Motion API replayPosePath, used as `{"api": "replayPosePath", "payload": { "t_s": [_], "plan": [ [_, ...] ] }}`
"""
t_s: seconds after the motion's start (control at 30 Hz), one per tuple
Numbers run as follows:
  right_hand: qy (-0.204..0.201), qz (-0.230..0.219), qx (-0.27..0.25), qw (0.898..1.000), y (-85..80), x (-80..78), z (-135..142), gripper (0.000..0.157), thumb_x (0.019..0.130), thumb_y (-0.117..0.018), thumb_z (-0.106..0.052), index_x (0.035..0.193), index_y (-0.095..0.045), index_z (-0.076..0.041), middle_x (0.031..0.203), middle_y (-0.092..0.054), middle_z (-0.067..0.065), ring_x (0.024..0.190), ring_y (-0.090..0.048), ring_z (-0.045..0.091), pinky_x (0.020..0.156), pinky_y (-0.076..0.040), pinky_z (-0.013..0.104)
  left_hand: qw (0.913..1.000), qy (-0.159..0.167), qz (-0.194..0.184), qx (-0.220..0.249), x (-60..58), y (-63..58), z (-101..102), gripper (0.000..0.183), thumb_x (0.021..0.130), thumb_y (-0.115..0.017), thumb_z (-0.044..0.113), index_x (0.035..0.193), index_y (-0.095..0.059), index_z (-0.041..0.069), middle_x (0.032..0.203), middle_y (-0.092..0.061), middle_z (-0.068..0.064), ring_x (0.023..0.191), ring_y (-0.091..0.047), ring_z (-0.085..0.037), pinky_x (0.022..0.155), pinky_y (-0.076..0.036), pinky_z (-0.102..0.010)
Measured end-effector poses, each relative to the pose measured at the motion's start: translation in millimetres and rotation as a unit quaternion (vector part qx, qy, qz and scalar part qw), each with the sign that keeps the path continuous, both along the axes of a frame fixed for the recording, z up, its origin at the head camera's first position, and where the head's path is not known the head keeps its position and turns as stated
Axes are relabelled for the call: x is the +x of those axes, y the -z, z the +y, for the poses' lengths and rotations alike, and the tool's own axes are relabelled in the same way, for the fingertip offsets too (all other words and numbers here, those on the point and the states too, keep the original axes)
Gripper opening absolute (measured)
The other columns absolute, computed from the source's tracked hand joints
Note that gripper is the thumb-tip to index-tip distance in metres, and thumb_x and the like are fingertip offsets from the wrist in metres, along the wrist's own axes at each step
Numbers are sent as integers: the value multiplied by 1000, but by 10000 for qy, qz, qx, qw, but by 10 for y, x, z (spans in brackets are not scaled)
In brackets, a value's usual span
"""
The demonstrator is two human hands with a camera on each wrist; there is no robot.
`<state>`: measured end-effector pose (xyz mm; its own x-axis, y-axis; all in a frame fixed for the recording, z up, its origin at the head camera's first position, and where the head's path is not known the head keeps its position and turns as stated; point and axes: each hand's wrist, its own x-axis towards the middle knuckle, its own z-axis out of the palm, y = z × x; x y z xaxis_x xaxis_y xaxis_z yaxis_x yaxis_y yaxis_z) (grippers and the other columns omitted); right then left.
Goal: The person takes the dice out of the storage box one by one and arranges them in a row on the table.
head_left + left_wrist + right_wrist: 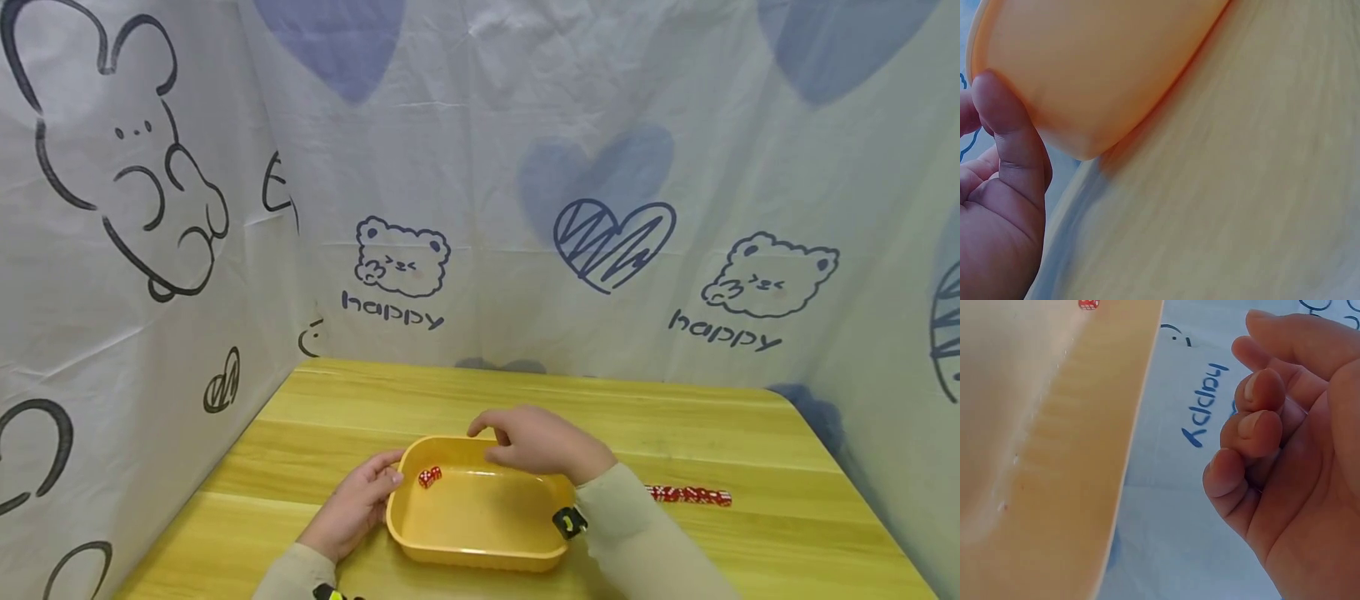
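Note:
A yellow plastic tray [480, 557] with raised sides is on the table in front of me. My left hand [356, 500] grips its left side, and the left wrist view shows the thumb [1007, 119] against the tray's wall [1097, 62]. Inside, near the left end, lie a couple of red dice [430, 477] with white dots. Over the tray's far right part hovers my right hand [543, 442]. Its fingers curl loosely, and the right wrist view shows no object in them, apart from the tray's wall [1085, 450].
A row of red dice [690, 496] lies on the yellow wood-patterned table [787, 467] to the right, its left end hidden by my right sleeve [637, 517]. White curtains [480, 167] with drawings stand behind the table and at both sides.

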<state>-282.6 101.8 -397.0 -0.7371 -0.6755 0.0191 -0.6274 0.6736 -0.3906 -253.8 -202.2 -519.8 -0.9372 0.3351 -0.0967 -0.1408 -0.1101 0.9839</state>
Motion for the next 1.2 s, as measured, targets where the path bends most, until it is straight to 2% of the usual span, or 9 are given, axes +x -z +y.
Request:
{"api": "replayPosePath", "payload": {
  "t_s": [0.2, 0.37, 0.5, 0.77, 0.97, 1.07, 1.2],
  "plan": [
    [-107, -150, 122, 9998, 93, -151, -213, 32, 97, -69, -27, 129, -68, -25, 83, -60, -10, 75, -55, 12, 70, -50, 29, 10000, -41, -11, -71, 7, -15, -2, 57, 105, -56, 18, 154, -33, -1, 112, -56, -16, 97, -63, -24, 77, -59, -35],
    [-126, -344, 193, 9991, 223, -227, -364, 32, 95, -70, -25, 127, -69, -23, 81, -60, -9, 73, -54, 11, 68, -49, 28, 10000, 4, -6, -70, 16, -36, 0, 57, 106, -55, 18, 154, -32, -2, 117, -55, -19, 104, -63, -28, 81, -59, -38],
    [-74, -523, 274, 9982, 310, -245, -469, 32, 94, -71, -26, 126, -70, -24, 79, -59, -8, 70, -54, 10, 65, -48, 27, 10000, 23, -29, -77, 19, -33, -9, 57, 105, -55, 18, 154, -32, -2, 113, -56, -18, 100, -64, -27, 79, -59, -38],
    [-266, -404, 459, 9978, 465, -295, -641, 34, 94, -71, -27, 127, -68, -24, 80, -57, -8, 72, -53, 9, 67, -47, 26, 10000, 69, -52, -6, 13, -22, -13, 57, 105, -56, 19, 154, -32, -1, 115, -57, -19, 96, -64, -25, 75, -59, -34],
    [-180, -845, 371, 9956, 637, -303, -668, 39, 94, -69, -25, 133, -66, -26, 74, -54, -5, 66, -50, 10, 69, -45, 28, 10000, 41, -70, -33, 7, -22, 0, 55, 106, -54, 17, 154, -33, 0, 113, -58, -18, 93, -64, -23, 72, -58, -32],
    [-96, -1053, 236, 9941, 697, -285, -649, 41, 93, -69, -23, 134, -65, -29, 85, -62, -7, 75, -54, 11, 76, -46, 29, 10000, 14, -70, -47, 4, -20, 9, 54, 106, -53, 16, 153, -34, 0, 112, -57, -17, 93, -63, -23, 72, -58, -32],
    [-109, -1127, 326, 9930, 764, -285, -631, 43, 92, -70, -25, 134, -64, -33, 100, -62, -11, 89, -55, 12, 82, -44, 31, 10000, 19, -45, -50, 9, -27, 15, 54, 106, -52, 14, 154, -32, -1, 113, -57, -17, 95, -63, -23, 74, -58, -33]
  ]
}}
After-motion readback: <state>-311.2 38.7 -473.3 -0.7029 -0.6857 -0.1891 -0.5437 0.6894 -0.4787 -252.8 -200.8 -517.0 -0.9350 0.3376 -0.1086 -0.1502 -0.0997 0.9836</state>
